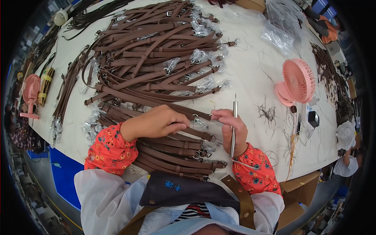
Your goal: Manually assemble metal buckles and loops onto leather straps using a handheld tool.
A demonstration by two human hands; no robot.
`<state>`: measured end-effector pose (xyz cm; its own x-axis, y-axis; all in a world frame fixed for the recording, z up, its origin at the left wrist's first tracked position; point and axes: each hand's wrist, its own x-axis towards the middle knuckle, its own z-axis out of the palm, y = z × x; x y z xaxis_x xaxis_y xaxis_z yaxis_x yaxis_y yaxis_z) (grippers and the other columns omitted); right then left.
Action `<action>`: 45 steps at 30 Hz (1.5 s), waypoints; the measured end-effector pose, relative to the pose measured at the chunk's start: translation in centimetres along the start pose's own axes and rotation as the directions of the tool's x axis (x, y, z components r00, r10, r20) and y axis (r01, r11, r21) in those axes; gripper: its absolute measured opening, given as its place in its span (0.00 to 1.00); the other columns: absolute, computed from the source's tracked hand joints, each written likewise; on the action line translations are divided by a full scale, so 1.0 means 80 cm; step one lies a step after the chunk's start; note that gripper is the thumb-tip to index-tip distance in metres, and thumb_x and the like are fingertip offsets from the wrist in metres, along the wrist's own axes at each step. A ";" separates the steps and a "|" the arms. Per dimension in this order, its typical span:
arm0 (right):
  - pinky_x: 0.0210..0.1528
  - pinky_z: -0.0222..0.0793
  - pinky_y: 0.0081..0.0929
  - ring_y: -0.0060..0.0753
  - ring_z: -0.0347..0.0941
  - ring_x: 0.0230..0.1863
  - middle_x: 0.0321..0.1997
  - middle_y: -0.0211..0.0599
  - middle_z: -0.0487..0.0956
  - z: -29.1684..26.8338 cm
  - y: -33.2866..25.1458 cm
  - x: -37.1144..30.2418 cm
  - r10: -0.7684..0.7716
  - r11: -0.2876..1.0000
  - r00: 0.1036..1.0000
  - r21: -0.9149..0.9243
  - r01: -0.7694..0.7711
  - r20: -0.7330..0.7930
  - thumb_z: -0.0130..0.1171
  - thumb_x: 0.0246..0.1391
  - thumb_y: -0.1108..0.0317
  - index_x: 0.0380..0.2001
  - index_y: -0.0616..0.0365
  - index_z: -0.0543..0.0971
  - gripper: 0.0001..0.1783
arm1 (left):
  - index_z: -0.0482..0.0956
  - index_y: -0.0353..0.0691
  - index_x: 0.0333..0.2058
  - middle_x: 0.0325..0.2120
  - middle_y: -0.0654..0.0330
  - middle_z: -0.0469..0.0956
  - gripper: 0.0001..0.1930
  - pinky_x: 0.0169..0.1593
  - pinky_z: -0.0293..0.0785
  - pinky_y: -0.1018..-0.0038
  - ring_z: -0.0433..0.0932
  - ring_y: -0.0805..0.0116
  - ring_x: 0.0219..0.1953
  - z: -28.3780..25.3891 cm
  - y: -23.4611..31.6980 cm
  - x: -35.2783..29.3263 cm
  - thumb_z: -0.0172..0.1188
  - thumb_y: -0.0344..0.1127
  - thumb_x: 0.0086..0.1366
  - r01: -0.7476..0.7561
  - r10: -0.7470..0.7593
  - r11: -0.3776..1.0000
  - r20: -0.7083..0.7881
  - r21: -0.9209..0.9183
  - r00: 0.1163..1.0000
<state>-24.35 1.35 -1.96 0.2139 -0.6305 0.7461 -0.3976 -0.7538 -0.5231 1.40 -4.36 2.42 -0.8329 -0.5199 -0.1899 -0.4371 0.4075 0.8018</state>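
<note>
My right hand (236, 129) is closed around a slim metal pen-shaped tool with a thin point, like an awl (234, 109), held upright with the point away from me. Its thumb side faces the end of a brown strap (197, 112), and the fingertips touch that end. Over the same strap lies my left hand (160, 120), fingers curled and closed; what sits inside them is hidden. Beneath and in front of both hands lie more brown straps (176, 150) with metal buckles, their ends wrapped in clear plastic.
A big heap of brown straps (149, 51) covers the table (250, 70) ahead. At right stand a pink fan (297, 80), loose dark threads (267, 113) and a small black-topped box (313, 118). Another pink fan (30, 92) stands far left. A cardboard box (301, 192) is below right.
</note>
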 end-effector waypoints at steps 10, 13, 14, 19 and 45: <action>0.38 0.74 0.36 0.47 0.78 0.36 0.39 0.41 0.81 0.010 0.005 -0.003 0.188 0.973 0.950 0.085 -0.215 0.250 0.54 0.60 0.73 0.43 0.56 0.71 0.08 | 0.77 0.40 0.39 0.37 0.57 0.73 0.11 0.38 0.73 0.63 0.75 0.54 0.38 0.022 -0.009 0.007 0.62 0.29 0.56 0.057 0.316 0.690 -0.372 0.722 0.873; 0.40 0.74 0.33 0.43 0.79 0.37 0.38 0.41 0.81 0.007 0.003 -0.003 0.245 0.957 0.936 0.089 -0.274 0.252 0.52 0.63 0.71 0.45 0.57 0.72 0.08 | 0.76 0.37 0.40 0.39 0.56 0.71 0.12 0.42 0.73 0.64 0.74 0.52 0.41 0.027 0.008 0.011 0.63 0.26 0.56 -0.047 0.333 0.828 -0.423 0.558 0.843; 0.39 0.75 0.31 0.41 0.80 0.36 0.37 0.41 0.81 0.006 0.002 -0.003 0.292 0.940 0.922 0.101 -0.326 0.255 0.50 0.65 0.70 0.45 0.58 0.72 0.08 | 0.76 0.37 0.40 0.39 0.56 0.71 0.12 0.42 0.73 0.64 0.74 0.52 0.41 0.029 0.008 0.014 0.63 0.26 0.56 -0.049 0.334 0.829 -0.423 0.556 0.843; 0.39 0.74 0.26 0.31 0.80 0.35 0.38 0.41 0.80 0.005 -0.008 0.001 0.412 0.859 0.879 0.219 -0.463 0.241 0.44 0.69 0.65 0.45 0.61 0.71 0.11 | 0.73 0.36 0.42 0.39 0.53 0.70 0.14 0.40 0.71 0.59 0.75 0.49 0.39 0.040 -0.005 0.036 0.64 0.29 0.57 -0.160 0.178 0.984 -0.308 0.082 0.935; 0.39 0.71 0.24 0.24 0.73 0.31 0.43 0.41 0.73 0.003 -0.008 0.000 0.613 0.555 0.765 0.581 -0.595 0.198 0.42 0.69 0.51 0.57 0.61 0.62 0.25 | 0.75 0.42 0.39 0.36 0.57 0.72 0.12 0.38 0.70 0.61 0.74 0.53 0.37 0.058 -0.002 0.044 0.64 0.30 0.55 -0.240 0.327 0.928 -0.310 0.286 0.893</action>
<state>-23.89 1.77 -1.72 0.0962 -0.9811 0.1681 0.1705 -0.1501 -0.9739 -3.01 -2.76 -0.98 -0.7811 -0.5638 0.2684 -0.3024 0.7176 0.6274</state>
